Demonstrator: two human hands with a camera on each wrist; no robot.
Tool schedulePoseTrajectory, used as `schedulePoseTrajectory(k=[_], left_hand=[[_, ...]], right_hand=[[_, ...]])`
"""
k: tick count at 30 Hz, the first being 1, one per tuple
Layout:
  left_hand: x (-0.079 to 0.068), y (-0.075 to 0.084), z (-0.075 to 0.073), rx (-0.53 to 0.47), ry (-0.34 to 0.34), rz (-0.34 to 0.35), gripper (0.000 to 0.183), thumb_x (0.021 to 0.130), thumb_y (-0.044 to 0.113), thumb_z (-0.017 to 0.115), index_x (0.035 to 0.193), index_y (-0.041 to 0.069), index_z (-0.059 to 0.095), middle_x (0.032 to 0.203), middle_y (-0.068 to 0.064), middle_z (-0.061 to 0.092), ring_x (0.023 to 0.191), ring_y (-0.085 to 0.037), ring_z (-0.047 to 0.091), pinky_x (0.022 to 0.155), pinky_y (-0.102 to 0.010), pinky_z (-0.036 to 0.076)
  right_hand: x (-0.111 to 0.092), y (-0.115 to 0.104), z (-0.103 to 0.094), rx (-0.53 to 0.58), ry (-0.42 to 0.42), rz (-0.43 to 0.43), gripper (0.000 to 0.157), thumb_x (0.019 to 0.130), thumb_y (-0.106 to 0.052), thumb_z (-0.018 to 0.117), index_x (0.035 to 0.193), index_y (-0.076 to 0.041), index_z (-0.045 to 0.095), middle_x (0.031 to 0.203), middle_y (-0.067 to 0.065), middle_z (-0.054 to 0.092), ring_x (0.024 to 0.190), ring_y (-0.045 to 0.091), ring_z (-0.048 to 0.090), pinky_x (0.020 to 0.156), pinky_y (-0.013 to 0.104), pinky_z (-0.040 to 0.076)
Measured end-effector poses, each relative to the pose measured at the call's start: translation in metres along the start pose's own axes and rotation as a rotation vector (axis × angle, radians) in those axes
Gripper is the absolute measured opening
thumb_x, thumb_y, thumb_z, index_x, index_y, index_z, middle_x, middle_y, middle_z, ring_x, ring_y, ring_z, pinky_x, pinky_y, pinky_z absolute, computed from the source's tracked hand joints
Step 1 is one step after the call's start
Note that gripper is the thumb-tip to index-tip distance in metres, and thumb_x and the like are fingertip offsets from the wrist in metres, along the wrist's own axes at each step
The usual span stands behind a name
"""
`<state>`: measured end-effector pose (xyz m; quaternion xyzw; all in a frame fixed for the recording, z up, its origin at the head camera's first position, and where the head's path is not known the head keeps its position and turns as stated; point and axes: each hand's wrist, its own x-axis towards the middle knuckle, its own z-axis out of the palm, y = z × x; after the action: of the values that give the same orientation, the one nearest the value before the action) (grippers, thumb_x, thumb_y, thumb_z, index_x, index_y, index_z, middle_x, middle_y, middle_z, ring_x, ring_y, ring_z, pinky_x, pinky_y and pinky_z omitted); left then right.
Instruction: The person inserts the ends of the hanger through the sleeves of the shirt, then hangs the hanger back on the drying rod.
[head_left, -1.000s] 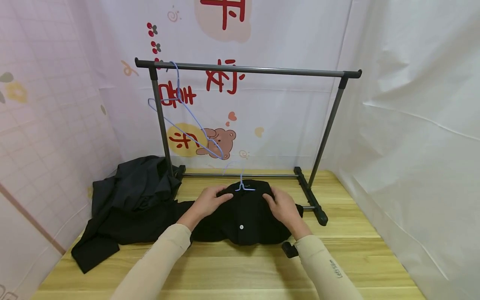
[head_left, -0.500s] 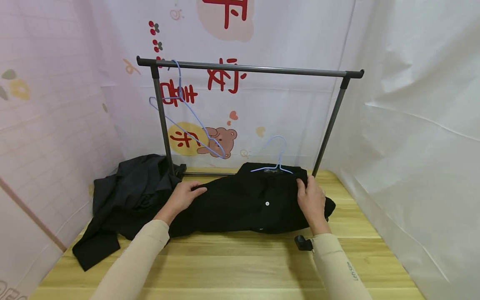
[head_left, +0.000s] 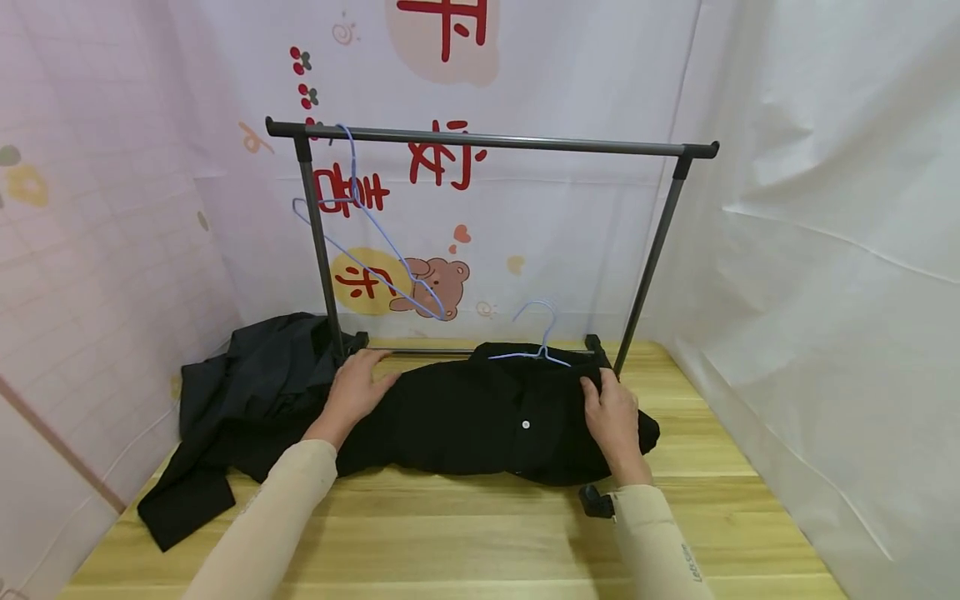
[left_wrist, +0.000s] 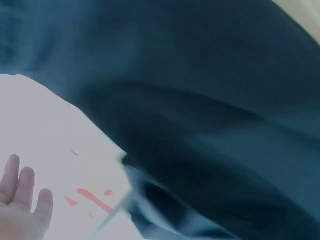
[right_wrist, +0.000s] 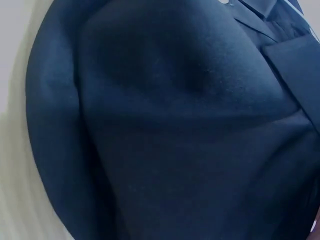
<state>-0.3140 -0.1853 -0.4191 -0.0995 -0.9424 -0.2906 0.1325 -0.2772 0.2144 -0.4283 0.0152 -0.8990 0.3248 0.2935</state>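
Observation:
A black shirt [head_left: 465, 417] with a white button [head_left: 526, 425] lies across the table, with a blue wire hanger [head_left: 545, 342] inside its neck. The hanger's hook stands up above the collar. My right hand [head_left: 613, 421] pinches the shirt at the shoulder on the right, thumb on the front of the cloth. At the shirt's left end, my left hand [head_left: 352, 396] is held with thumb and fingers spread. The left wrist view shows these fingers [left_wrist: 24, 187] straight and apart from the dark cloth. Only a sliver of the right hand appears in the right wrist view.
A grey clothes rack [head_left: 480, 140] stands behind the shirt. From its bar, near the left post, hangs a bare blue hanger [head_left: 386, 237]. Dark clothing [head_left: 262, 375] is heaped at the left of the wooden table [head_left: 450, 533]. Printed sheets enclose the back and sides.
The shirt and its hanger have shifted right and been spread wider. My left hand moved left from the collar and let go of the cloth; my right hand moved right with the shoulder.

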Motion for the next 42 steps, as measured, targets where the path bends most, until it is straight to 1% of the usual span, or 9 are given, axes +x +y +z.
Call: schedulePoseTrajectory(k=[8,10,14,20,25,29,33,38,42], left_hand=[[0.012,0.060,0.042,-0.159,-0.154,0.141,0.062,0.101,0.036,0.058,0.153,0.007,0.038,0.150,-0.017,0.044,0.140,-0.037,0.036,0.114,-0.055,0.025],[0.013,0.068,0.051,-0.182,-0.156,0.169,0.057,0.103,0.033,0.056,0.151,0.007,0.041,0.147,-0.015,0.048,0.138,-0.035,0.039,0.115,-0.053,0.025],[0.015,0.077,0.061,-0.248,-0.127,0.187,0.038,0.103,0.025,0.056,0.136,0.006,0.059,0.132,-0.013,0.060,0.125,-0.032,0.054,0.106,-0.049,0.039],[0.015,0.078,0.058,-0.299,-0.169,0.184,0.021,0.103,0.022,0.056,0.114,0.007,0.068,0.111,-0.007,0.064,0.102,-0.025,0.060,0.088,-0.045,0.049],[0.018,0.071,0.049,-0.316,-0.168,0.131,0.025,0.104,0.026,0.054,0.116,0.007,0.065,0.111,-0.009,0.064,0.102,-0.027,0.059,0.089,-0.045,0.048],[0.024,0.062,0.041,-0.335,-0.140,0.096,0.026,0.105,0.029,0.053,0.111,0.005,0.063,0.101,-0.011,0.064,0.095,-0.028,0.058,0.084,-0.044,0.047],[0.031,0.054,0.033,-0.374,-0.135,0.062,0.025,0.105,0.027,0.052,0.111,0.006,0.063,0.098,-0.010,0.063,0.092,-0.026,0.057,0.085,-0.043,0.046],[0.035,0.054,0.025,-0.415,-0.140,0.004,0.024,0.106,0.027,0.051,0.110,0.006,0.061,0.098,-0.010,0.060,0.091,-0.027,0.054,0.085,-0.042,0.044],[0.036,0.053,0.021,-0.421,-0.125,-0.031,0.024,0.106,0.029,0.051,0.105,0.006,0.058,0.094,-0.011,0.057,0.087,-0.028,0.052,0.080,-0.040,0.042]], right_hand=[[-0.008,0.006,0.006,0.033,-0.046,-0.031,0.022,0.101,-0.020,0.059,0.109,0.001,0.060,0.097,0.027,0.067,0.097,0.046,0.063,0.080,0.056,0.047],[-0.008,0.004,0.005,0.051,-0.056,-0.031,0.022,0.102,-0.021,0.059,0.108,0.000,0.059,0.095,0.025,0.067,0.095,0.045,0.064,0.077,0.055,0.047],[-0.007,-0.001,0.000,0.059,-0.066,-0.010,0.022,0.102,-0.023,0.057,0.107,-0.002,0.059,0.093,0.022,0.067,0.090,0.041,0.064,0.072,0.052,0.046],[-0.005,-0.003,-0.002,0.041,-0.114,0.010,0.028,0.103,-0.029,0.057,0.110,-0.003,0.059,0.095,0.020,0.066,0.090,0.039,0.063,0.075,0.052,0.047],[0.001,-0.002,-0.008,0.031,-0.181,0.042,0.035,0.099,-0.036,0.062,0.115,-0.005,0.066,0.112,0.017,0.069,0.102,0.039,0.064,0.088,0.055,0.048],[0.006,0.006,-0.021,0.026,-0.253,0.102,0.034,0.097,-0.037,0.064,0.110,-0.006,0.069,0.107,0.013,0.070,0.099,0.034,0.064,0.089,0.051,0.048],[0.009,0.020,-0.035,0.135,-0.329,0.183,0.041,0.099,-0.041,0.061,0.113,-0.003,0.068,0.109,0.015,0.067,0.099,0.032,0.061,0.088,0.048,0.048],[0.009,0.035,-0.048,0.348,-0.468,0.270,0.054,0.098,-0.047,0.059,0.124,-0.001,0.062,0.126,0.018,0.061,0.118,0.034,0.055,0.099,0.049,0.043],[0.007,0.042,-0.053,0.375,-0.603,0.317,0.051,0.093,-0.050,0.065,0.114,-0.003,0.065,0.127,0.014,0.059,0.121,0.031,0.051,0.101,0.050,0.040]])
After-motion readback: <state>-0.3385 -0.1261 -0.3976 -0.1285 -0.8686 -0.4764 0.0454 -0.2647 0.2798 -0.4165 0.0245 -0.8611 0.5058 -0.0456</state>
